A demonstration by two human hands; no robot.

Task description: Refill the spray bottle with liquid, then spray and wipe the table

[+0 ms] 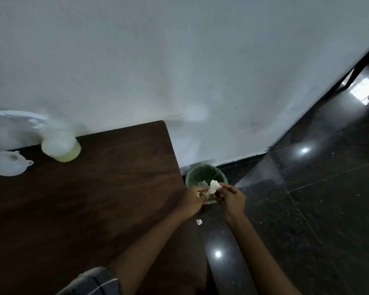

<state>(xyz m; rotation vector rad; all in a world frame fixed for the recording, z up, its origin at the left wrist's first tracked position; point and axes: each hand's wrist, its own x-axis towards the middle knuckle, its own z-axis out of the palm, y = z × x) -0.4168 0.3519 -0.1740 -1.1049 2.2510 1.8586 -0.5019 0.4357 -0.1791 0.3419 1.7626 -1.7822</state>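
Head view: left hand (193,201) and right hand (232,199) meet over a green bin (202,171) beside the table (83,205), both pinching a crumpled white tissue (213,185) with curled fingers. The spray bottle (60,146) stands on the table at ten o'clock from the hands, with a funnel (6,163) at its nine o'clock.

Both hands meet right over the green bin (200,173), the left hand (193,199) and right hand (232,199) each pinching a crumpled white tissue (213,186) held just above its open mouth. The bin stands on the dark glossy floor (307,188) against the white wall, just beside the right edge of the dark wooden counter (94,199), with a small white scrap (199,221) on the floor nearer the person than the bin. Well to the left of the bin, the spray bottle (60,145) holding pale yellow liquid stands at the counter's back edge, and a white funnel (6,165) lies farther left still.
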